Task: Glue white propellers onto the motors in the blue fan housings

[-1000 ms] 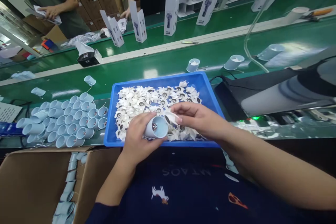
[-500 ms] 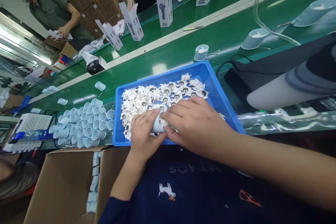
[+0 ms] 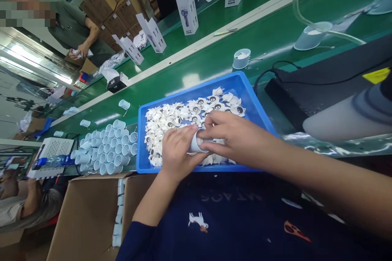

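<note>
My left hand [image 3: 177, 151] is wrapped round a light blue cylinder [image 3: 194, 143], held on its side above the front of a blue tray [image 3: 251, 97]. At the cylinder's open right end, my right hand [image 3: 229, 132] has its bent fingertips just inside the rim. They press on a white fan blade wheel [image 3: 200, 140], which is mostly hidden in the opening. Loose white fan blade wheels [image 3: 167, 118] lie in the tray, piled on the left and more spread out on the right, some showing dark round centres.
Left of the tray stand many stacked light blue cylinders [image 3: 107, 147]. An open cardboard box [image 3: 85, 216] is below them. More cylinders [image 3: 241, 59] rest on the green conveyor [image 3: 171, 81]. At right is a grey rounded tool [image 3: 339, 118]. Across the belt, a co-worker [image 3: 73, 28] handles something white.
My right fingers have shifted from covering the cylinder's end to reaching into its rim, with the hand arched higher. Both hands and the cylinder sit slightly further right in view; the camera has also turned.
</note>
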Demonstrator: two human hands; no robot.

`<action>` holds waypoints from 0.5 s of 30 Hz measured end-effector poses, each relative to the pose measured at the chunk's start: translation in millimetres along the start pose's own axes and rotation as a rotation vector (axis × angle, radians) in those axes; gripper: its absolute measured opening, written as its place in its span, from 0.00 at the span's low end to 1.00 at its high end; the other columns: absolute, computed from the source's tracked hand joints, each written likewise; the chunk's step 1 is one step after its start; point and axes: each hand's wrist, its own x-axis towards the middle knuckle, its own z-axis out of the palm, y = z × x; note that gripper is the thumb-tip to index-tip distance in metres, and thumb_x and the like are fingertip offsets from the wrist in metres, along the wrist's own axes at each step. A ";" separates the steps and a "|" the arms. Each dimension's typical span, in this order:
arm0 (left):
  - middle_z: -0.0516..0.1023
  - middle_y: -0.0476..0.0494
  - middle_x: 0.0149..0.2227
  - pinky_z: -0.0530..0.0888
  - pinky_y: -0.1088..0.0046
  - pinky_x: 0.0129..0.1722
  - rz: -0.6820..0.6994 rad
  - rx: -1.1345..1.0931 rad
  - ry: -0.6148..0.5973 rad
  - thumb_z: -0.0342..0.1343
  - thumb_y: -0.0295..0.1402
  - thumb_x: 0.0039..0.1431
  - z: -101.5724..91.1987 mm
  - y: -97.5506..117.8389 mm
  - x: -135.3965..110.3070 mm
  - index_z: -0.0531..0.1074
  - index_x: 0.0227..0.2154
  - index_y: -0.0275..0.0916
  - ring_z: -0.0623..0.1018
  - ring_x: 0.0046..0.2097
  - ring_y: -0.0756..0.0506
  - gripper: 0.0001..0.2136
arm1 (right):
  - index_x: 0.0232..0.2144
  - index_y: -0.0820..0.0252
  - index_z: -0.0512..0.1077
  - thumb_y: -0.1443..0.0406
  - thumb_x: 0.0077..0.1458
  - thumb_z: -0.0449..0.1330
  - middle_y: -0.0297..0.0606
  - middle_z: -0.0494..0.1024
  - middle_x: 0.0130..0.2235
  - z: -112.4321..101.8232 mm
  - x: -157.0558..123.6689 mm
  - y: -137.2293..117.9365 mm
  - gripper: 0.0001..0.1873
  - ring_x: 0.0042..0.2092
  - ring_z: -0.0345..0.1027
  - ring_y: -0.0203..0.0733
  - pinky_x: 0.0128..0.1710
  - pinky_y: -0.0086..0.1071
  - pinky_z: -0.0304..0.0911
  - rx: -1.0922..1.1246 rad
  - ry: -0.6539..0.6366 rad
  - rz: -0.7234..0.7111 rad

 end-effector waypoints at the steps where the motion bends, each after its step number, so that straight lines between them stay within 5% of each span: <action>1: 0.79 0.37 0.52 0.71 0.56 0.55 0.019 0.024 -0.018 0.65 0.45 0.56 -2.4 -8.8 3.9 0.67 0.58 0.43 0.78 0.55 0.36 0.28 | 0.33 0.52 0.81 0.60 0.59 0.65 0.41 0.74 0.42 -9.9 -11.4 2.0 0.05 0.42 0.71 0.43 0.41 0.37 0.67 0.039 -0.038 -0.026; 5: 0.75 0.36 0.50 0.70 0.55 0.55 -0.079 0.119 -0.057 0.68 0.51 0.50 0.6 -51.9 43.5 0.73 0.51 0.42 0.75 0.53 0.35 0.29 | 0.44 0.39 0.78 0.52 0.60 0.63 0.35 0.72 0.58 -47.1 -56.9 6.3 0.10 0.51 0.74 0.43 0.43 0.30 0.74 0.154 -0.209 -0.039; 7: 0.73 0.35 0.52 0.69 0.57 0.57 -0.214 0.139 -0.209 0.65 0.46 0.54 16.8 -68.5 78.5 0.69 0.55 0.38 0.73 0.56 0.36 0.29 | 0.46 0.37 0.78 0.53 0.60 0.63 0.35 0.73 0.58 -50.4 -64.7 7.9 0.11 0.52 0.74 0.44 0.45 0.30 0.75 0.125 -0.263 0.005; 10: 0.61 0.27 0.65 0.65 0.64 0.62 -0.453 0.222 -0.437 0.56 0.34 0.62 49.2 -85.8 134.9 0.55 0.65 0.30 0.66 0.64 0.39 0.31 | 0.46 0.41 0.79 0.54 0.61 0.60 0.39 0.74 0.56 -33.3 -58.8 9.3 0.12 0.55 0.72 0.49 0.51 0.39 0.74 0.066 -0.331 -0.002; 13: 0.70 0.29 0.59 0.72 0.64 0.55 -0.549 0.243 -0.571 0.58 0.31 0.58 71.4 -103.7 172.0 0.63 0.62 0.33 0.76 0.56 0.39 0.28 | 0.47 0.43 0.79 0.56 0.61 0.60 0.41 0.76 0.53 -9.6 -59.0 12.9 0.13 0.54 0.73 0.50 0.50 0.38 0.74 0.121 -0.269 -0.118; 15: 0.74 0.29 0.56 0.74 0.63 0.52 -0.610 0.246 -0.655 0.63 0.33 0.53 75.6 -114.7 179.5 0.68 0.58 0.33 0.78 0.53 0.37 0.28 | 0.45 0.40 0.79 0.58 0.61 0.60 0.40 0.78 0.49 -2.9 -70.3 19.6 0.12 0.52 0.74 0.49 0.49 0.36 0.75 0.162 -0.112 -0.121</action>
